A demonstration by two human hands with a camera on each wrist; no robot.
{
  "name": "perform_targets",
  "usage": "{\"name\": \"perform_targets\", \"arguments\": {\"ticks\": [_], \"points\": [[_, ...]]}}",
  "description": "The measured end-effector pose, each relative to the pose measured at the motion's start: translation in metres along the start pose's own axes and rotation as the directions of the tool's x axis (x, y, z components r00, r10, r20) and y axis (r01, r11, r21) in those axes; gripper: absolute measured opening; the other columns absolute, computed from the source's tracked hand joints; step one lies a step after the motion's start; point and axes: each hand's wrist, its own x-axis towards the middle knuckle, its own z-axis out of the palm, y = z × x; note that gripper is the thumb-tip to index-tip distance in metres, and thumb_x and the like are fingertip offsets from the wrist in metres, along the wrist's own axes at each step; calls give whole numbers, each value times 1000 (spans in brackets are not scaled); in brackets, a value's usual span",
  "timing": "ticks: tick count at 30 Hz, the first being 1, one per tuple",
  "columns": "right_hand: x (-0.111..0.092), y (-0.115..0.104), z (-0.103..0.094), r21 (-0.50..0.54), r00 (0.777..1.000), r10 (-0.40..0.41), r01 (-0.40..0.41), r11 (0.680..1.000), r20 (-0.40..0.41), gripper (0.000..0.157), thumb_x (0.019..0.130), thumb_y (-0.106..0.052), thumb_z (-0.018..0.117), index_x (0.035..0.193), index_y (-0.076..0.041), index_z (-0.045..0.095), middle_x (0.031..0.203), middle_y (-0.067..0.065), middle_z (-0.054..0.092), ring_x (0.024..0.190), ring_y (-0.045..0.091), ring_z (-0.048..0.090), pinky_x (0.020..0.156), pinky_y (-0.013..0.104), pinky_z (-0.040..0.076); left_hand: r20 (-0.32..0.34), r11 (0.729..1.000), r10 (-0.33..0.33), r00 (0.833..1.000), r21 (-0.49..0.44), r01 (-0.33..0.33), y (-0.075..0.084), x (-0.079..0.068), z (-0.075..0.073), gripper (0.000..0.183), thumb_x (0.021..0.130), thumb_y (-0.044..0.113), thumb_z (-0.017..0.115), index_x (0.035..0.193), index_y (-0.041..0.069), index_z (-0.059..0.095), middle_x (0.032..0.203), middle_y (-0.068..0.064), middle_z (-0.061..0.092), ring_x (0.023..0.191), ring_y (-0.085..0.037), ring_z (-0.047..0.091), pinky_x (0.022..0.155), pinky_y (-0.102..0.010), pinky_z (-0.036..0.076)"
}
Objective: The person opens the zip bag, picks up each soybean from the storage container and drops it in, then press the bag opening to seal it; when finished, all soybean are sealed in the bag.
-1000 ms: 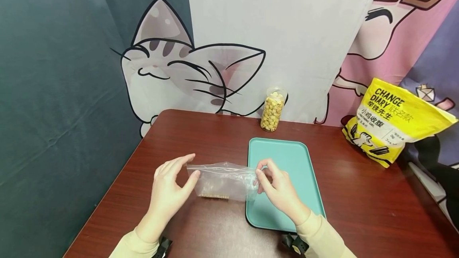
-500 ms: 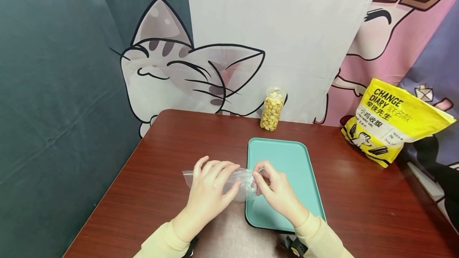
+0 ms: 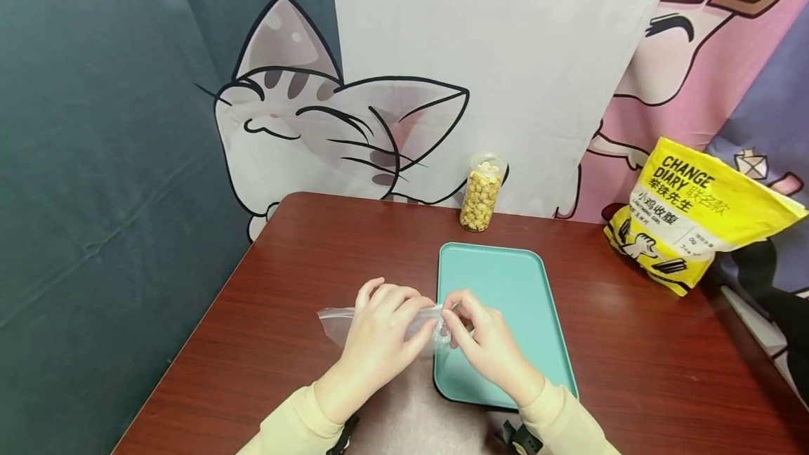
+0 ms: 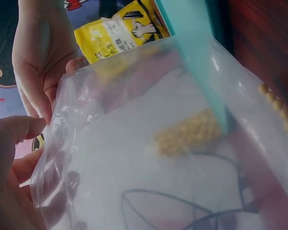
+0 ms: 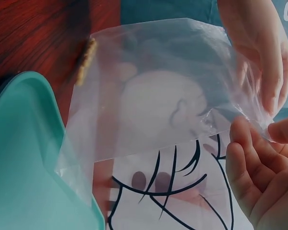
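My left hand (image 3: 382, 325) lies across the top edge of a clear zip bag (image 3: 335, 321), fingers on the far side and thumb on the near side, gripping the edge. At the bag's right end my right hand (image 3: 480, 335) pinches the corner between thumb and fingertips. Both hands' fingertips are close together in the right wrist view. The bag hangs down from the hands, and small round beige beans (image 4: 278, 108) line its bottom edge. Its middle is hidden behind my left hand in the head view.
A turquoise tray (image 3: 499, 279) lies under and behind my right hand. A clear jar of popcorn (image 3: 482, 199) stands at the table's back edge. To the right is a yellow printed pouch (image 3: 689, 209) on the wooden table (image 3: 253, 343).
My left hand has moved right from beside the bag's left end onto its top edge, now near my right hand. The right hand keeps its pinch and has hardly moved.
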Motion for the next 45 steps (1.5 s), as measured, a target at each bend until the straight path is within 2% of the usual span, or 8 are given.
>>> {"name": "perform_targets", "arguments": {"ticks": [5,12,18,23,30,37,41,45], "points": [[0,-1,0,-9,999,-49,49,999,0,1,97,-12,52,98,-12,53,65,-5,58,53,-4,50,50,14,41,38,999,-17,999,-44,19,2,1,-1,10,78,23,73,86,23,68,84,13,66,81,-7,60,95,-43,38],[-1,-2,-1,-41,997,-78,77,996,-17,20,88,1,61,98,-15,54,62,-10,54,53,-7,46,51,11,39,57,998,1,998,-60,3,1,3,-2,9,76,21,75,82,23,68,79,15,66,78,-6,61,92,-38,39],[-1,-1,-4,-89,994,-107,106,990,-10,20,84,-2,66,94,-16,57,66,-10,57,55,-5,48,52,11,41,107,999,22,994,-45,-18,2,3,-2,10,75,22,77,80,23,69,77,15,67,76,-7,60,90,-38,40],[0,1,-5,-149,990,-143,140,979,-8,20,79,-1,69,86,-18,60,70,-13,58,59,-3,50,54,12,42,113,999,34,993,-46,-29,1,2,-3,11,74,23,78,81,24,69,75,14,67,75,-7,60,89,-39,40],[-2,0,-4,-201,993,-115,117,972,20,17,80,-4,70,84,-18,61,71,-14,58,61,-4,50,55,14,43,127,998,36,991,-59,-28,1,2,-3,10,75,21,77,80,24,69,75,14,67,73,-7,61,88,-38,40],[-2,-1,-4,-259,991,-132,137,956,38,13,83,-9,70,86,-18,62,73,-16,58,63,-5,50,55,15,42,118,997,42,992,-76,-33,0,0,-1,12,74,18,77,75,23,67,73,16,66,73,-8,61,86,-37,41],[-3,-4,-5,-314,991,-136,135,940,19,16,78,-10,74,83,-19,62,73,-15,60,64,-3,52,58,16,42,110,996,49,993,-82,-40,-1,0,0,11,74,18,77,74,24,68,73,16,66,73,-7,61,86,-36,41],[-3,-6,-5,-368,994,-107,95,925,-12,18,72,-12,78,79,-20,63,72,-15,62,65,0,56,60,20,44,105,995,58,993,-89,-48,-1,0,0,11,73,18,77,73,24,68,72,17,66,72,-7,61,86,-36,41]]}}
